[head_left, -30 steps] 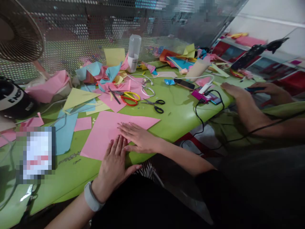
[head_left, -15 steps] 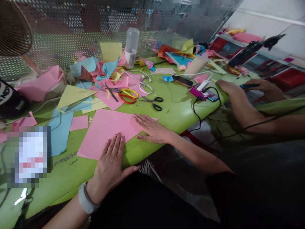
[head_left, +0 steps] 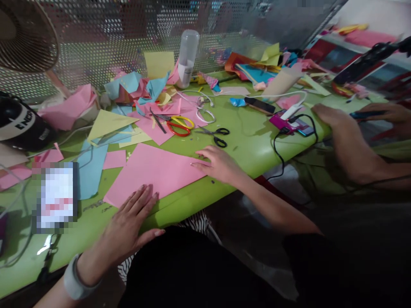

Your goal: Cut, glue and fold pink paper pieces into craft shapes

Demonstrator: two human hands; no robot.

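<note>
A sheet of pink paper [head_left: 157,167] lies at the table's near edge, its pointed end to the right. My left hand [head_left: 126,218] rests flat on the sheet's near left edge, fingers stretched out and thumb apart; a grey band circles that wrist. Over the right tip, my right hand [head_left: 221,164] has bent fingers closed at the paper's corner, with part of the grip hidden. Just beyond the sheet lie black-handled scissors [head_left: 220,137] and scissors with red and yellow handles [head_left: 180,125].
A phone [head_left: 58,196], a blue paper [head_left: 93,171] and a small pink piece [head_left: 114,159] lie left. Behind are folded papers [head_left: 150,90], a clear bottle [head_left: 188,55] and a fan [head_left: 28,36]. Another person's arm [head_left: 356,149] and a cabled purple device [head_left: 284,123] are right.
My right hand has gone from lying flat on the paper to bent fingers at its right tip. My left hand has slid left along the near edge. The view has shifted slightly.
</note>
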